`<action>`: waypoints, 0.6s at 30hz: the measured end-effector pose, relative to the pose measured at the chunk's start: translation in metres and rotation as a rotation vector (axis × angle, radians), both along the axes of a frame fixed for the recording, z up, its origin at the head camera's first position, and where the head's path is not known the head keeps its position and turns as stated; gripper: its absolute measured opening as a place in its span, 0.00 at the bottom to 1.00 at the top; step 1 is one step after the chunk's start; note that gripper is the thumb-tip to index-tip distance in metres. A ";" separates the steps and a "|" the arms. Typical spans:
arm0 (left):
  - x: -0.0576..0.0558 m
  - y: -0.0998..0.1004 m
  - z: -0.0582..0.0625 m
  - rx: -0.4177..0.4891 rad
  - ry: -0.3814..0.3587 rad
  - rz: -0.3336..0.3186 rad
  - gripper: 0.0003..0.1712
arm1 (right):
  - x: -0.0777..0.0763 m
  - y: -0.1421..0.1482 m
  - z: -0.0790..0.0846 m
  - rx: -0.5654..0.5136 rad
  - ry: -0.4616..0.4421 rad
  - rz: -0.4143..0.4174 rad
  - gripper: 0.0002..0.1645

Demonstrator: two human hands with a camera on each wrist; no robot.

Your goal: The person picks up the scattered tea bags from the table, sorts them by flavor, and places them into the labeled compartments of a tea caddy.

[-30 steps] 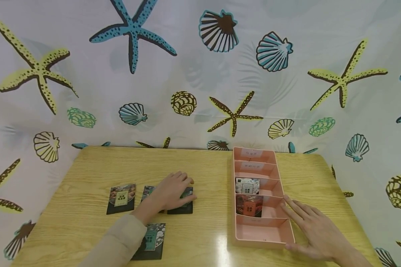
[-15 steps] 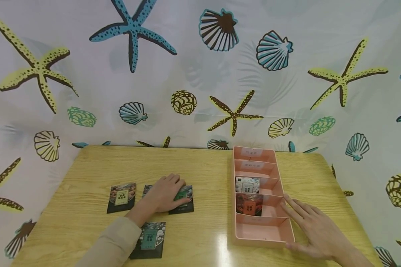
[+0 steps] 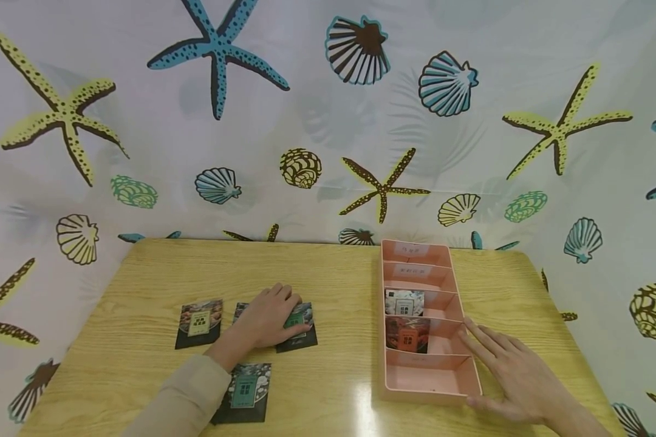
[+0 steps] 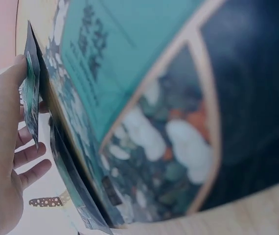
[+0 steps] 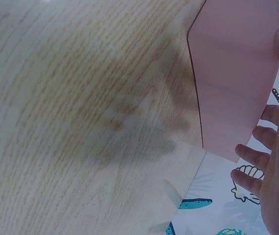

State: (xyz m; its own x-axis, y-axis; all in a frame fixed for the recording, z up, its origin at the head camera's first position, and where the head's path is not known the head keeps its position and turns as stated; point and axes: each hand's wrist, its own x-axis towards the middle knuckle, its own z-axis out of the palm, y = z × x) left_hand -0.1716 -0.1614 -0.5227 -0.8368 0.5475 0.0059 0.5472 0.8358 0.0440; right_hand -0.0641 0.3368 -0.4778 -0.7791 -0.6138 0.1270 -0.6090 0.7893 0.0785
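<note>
My left hand pinches a dark green-labelled tea packet between thumb and fingers; in the left wrist view that packet is tilted up from the table. Another packet lies mostly hidden under the hand. Nearer the front lies a packet with a teal label, large and close in the left wrist view. My right hand rests with fingers extended along the right side of a pink divided box, thumb at its front corner.
A packet with a cream label lies at the left. Inside the box stand a white packet and a red packet in separate compartments. Paper labels mark the rear compartments. A patterned curtain hangs behind the wooden table.
My left hand has drawn back a little to the left and taken the green-labelled packet between thumb and fingers, turning it slightly. The right hand stays at the box.
</note>
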 end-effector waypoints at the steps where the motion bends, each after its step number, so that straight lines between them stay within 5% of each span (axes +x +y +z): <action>1: 0.000 0.000 0.000 0.000 0.005 -0.001 0.40 | 0.000 0.000 0.000 -0.001 0.000 0.000 0.65; 10: -0.001 0.005 0.007 0.004 0.018 -0.001 0.38 | 0.000 0.000 0.000 -0.007 0.003 0.001 0.65; 18: 0.001 0.009 0.008 0.005 0.102 -0.037 0.33 | 0.000 0.000 -0.001 -0.017 0.017 0.015 0.65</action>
State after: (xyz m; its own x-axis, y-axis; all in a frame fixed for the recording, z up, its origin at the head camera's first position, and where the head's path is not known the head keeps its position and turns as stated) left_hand -0.1708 -0.1520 -0.5144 -0.8109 0.5778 0.0928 0.5795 0.8149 -0.0096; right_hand -0.0645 0.3367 -0.4784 -0.7679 -0.6227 0.1502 -0.6191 0.7816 0.0755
